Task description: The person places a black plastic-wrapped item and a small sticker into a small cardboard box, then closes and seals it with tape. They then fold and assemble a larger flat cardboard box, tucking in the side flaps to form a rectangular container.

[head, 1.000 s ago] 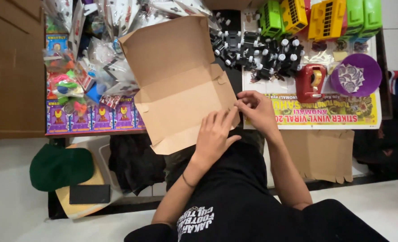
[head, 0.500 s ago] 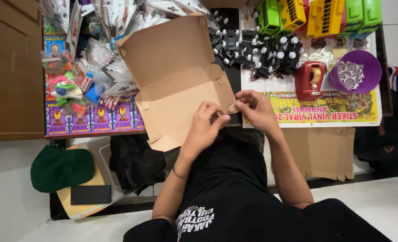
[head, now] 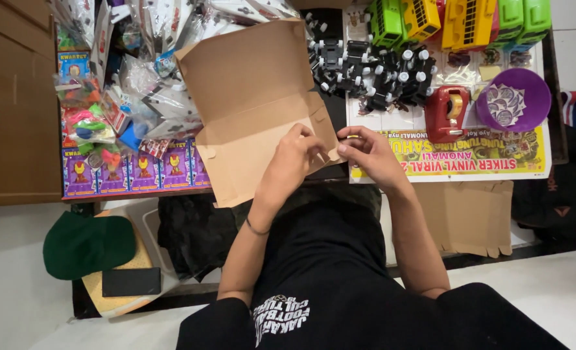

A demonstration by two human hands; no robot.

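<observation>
A flat, unfolded brown cardboard box (head: 249, 97) is held up in front of me, its long panel slanting from upper right to lower left. My left hand (head: 294, 162) presses on the box's right side and grips a small side flap near the edge. My right hand (head: 365, 150) pinches the same right edge of the box from the other side, fingers closed on the flap. Both hands meet at the box's right corner.
Behind the box lie packaged toys (head: 106, 97), several black toy cars (head: 372, 71), green and yellow toy buses (head: 456, 19), a red tape dispenser (head: 446, 113) and a purple bowl (head: 511, 100). More flat cardboard (head: 472, 217) leans lower right. A green cap (head: 87, 243) lies left.
My left hand has slid up from the box's lower edge to the right side flap, meeting my right hand. The box has tipped slightly.
</observation>
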